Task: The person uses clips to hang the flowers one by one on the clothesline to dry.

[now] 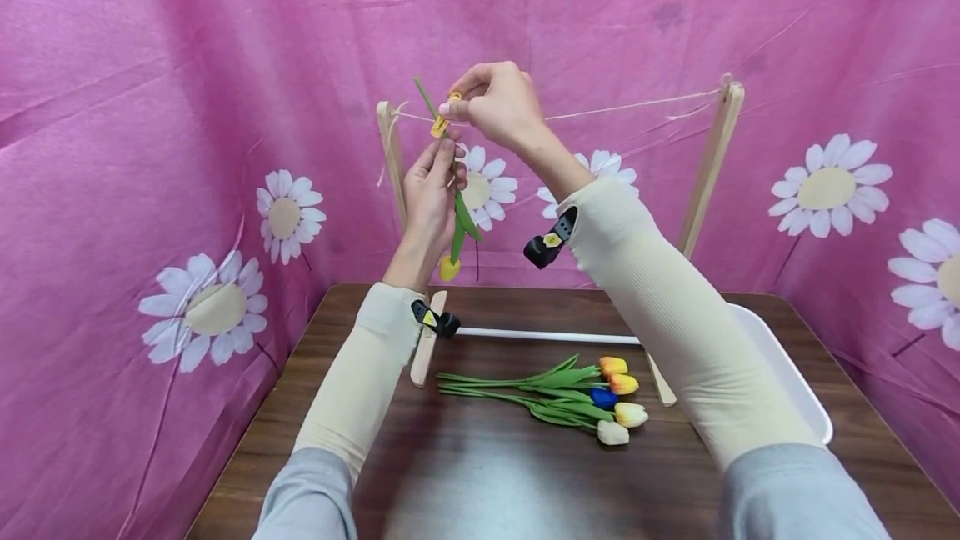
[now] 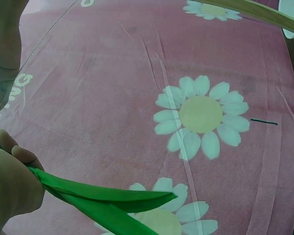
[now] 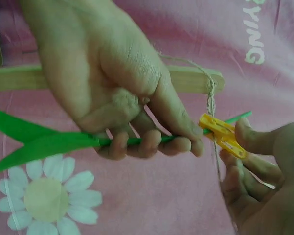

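A yellow tulip (image 1: 450, 267) hangs head down, its green stem (image 3: 132, 141) pinched between the thumb and fingers of my left hand (image 1: 433, 182). My right hand (image 1: 504, 102) pinches a yellow clothespin (image 3: 225, 136) by its handle end. The clothespin's jaws lie across the stem and the twine (image 3: 211, 95), close to the left post (image 1: 390, 148). Whether the jaws clamp both is hard to tell. In the left wrist view the tulip's leaves (image 2: 102, 196) spread below the left hand; its fingertips are partly cut off there.
Twine (image 1: 637, 108) runs to the right wooden post (image 1: 712, 165). A white rod (image 1: 547, 336) joins the stand's feet. On the brown table (image 1: 360, 490) lie several tulips (image 1: 570, 394) in yellow-orange, blue and white. A white tray (image 1: 787, 373) sits behind my right forearm.
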`<act>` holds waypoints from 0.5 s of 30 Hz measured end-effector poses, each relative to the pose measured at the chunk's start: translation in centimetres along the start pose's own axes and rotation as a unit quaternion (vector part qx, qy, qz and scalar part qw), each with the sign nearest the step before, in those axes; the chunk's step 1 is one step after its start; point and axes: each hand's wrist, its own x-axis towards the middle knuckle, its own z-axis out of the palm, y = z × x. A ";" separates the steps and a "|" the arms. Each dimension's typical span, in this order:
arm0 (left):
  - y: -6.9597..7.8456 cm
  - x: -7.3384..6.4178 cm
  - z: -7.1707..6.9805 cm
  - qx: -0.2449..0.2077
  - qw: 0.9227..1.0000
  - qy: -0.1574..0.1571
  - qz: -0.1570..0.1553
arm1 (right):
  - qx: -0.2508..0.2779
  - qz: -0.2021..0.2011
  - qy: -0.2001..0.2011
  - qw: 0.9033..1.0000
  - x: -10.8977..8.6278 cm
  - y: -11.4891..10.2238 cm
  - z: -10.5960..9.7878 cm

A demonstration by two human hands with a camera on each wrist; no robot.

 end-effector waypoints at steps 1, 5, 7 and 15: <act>0.0 0.0 0.0 -0.002 1.000 -0.001 -0.001 | -0.010 -0.004 -0.006 1.000 0.0 0.0 0.0; 0.0 0.0 -0.2 -0.009 1.000 -0.006 -0.005 | -0.037 -0.027 -0.021 0.999 -0.1 0.2 -0.2; 0.0 0.0 -0.2 -0.010 1.000 -0.011 -0.004 | -0.047 -0.036 -0.023 0.998 -0.1 0.2 -0.3; 0.0 0.0 -0.5 -0.003 1.000 -0.028 0.004 | -0.055 -0.056 -0.003 0.997 -1.2 -0.4 -1.3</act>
